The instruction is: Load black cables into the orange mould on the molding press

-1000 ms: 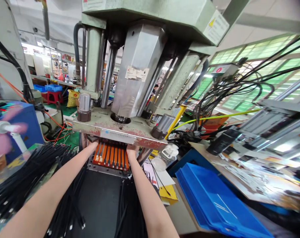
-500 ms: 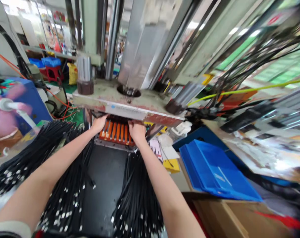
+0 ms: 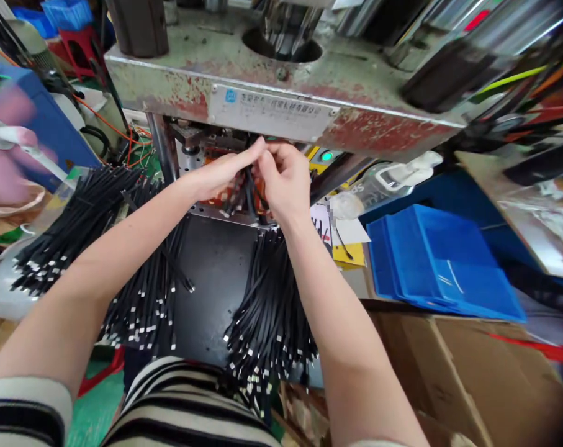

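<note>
My left hand [image 3: 228, 171] and my right hand [image 3: 288, 177] meet under the upper plate [image 3: 169, 81] of a press. Both have their fingers closed round several black cables [image 3: 249, 194], whose ends hang down between them. Behind and below the hands lies an orange mould [image 3: 212, 155], mostly hidden by them. A thick bundle of black cables with pale ends [image 3: 272, 304] lies just nearer to me than my right hand. More bundles [image 3: 76, 230] spread out beneath and beyond my left forearm.
Blue plastic bins [image 3: 449, 267] and a cardboard box [image 3: 449, 372] are on the right. A clear bottle [image 3: 378, 189] stands behind a paper sheet. Steel posts [image 3: 162, 146] flank the mould. A pink fan [image 3: 6, 133] spins at the left.
My hands have come together from the two sides of the mould and now hold cables lifted off it. The view has tilted down and closer to the press.
</note>
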`<state>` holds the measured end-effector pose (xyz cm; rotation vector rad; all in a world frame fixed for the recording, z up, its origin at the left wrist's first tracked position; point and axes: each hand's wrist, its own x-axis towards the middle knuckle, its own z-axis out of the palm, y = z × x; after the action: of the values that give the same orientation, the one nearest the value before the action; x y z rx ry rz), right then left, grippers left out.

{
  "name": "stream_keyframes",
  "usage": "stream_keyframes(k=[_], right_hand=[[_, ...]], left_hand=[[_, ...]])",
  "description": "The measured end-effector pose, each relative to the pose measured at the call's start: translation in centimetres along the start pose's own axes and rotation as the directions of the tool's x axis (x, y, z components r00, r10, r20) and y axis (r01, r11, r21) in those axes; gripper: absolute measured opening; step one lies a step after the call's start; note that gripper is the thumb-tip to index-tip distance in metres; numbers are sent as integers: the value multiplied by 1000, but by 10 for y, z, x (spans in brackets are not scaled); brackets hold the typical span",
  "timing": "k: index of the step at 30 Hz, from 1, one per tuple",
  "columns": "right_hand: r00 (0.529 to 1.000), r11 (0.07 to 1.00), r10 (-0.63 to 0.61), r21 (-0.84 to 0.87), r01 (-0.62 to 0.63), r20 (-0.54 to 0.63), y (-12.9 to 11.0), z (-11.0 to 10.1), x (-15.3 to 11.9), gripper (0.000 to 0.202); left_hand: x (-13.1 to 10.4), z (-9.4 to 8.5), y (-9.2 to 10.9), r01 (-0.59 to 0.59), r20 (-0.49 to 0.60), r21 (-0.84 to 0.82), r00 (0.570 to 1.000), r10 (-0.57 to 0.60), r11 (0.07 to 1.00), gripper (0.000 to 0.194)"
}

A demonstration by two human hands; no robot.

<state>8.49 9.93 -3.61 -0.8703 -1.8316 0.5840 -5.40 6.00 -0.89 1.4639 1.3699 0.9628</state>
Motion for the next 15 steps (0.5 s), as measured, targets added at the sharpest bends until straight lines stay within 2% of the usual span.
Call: stream_keyframes(k=[2, 4, 6, 8, 10, 12, 13, 15], right_hand=[[999, 1000, -11, 4, 11, -51, -1, -12, -12, 33], [996, 998, 17, -55, -22, -92, 1, -22, -21, 29], [997, 993, 57, -101, -61, -48, 3, -30, -29, 23], [995, 987, 97, -124, -98, -20, 6, -40, -34, 17], [981, 976, 146, -143, -164, -130, 14, -57, -42, 21], [924, 953, 218, -136, -271, -314, 30, -85, -58, 30], [885, 935, 272, -115, -336, -379, 39, -102, -70, 33], [799, 873, 403, -76, -482, -447, 58, -138, -106, 36]], left_hand=[[-9, 12, 3, 55, 103, -331, 994, -22, 942, 27], [-19, 21, 4, 150, 210, -523, 977, -44, 839, 12], [-29, 26, 3, 242, 329, -592, 943, -44, 769, 12], [-38, 25, 1, 315, 429, -592, 903, -41, 742, 16], [-47, 22, -2, 373, 498, -558, 865, -60, 741, 18], [-60, 14, -6, 396, 536, -512, 841, -77, 762, 20], [-68, 9, -7, 391, 532, -505, 843, -79, 770, 22], [-87, -6, -11, 350, 453, -513, 886, -99, 784, 27]])
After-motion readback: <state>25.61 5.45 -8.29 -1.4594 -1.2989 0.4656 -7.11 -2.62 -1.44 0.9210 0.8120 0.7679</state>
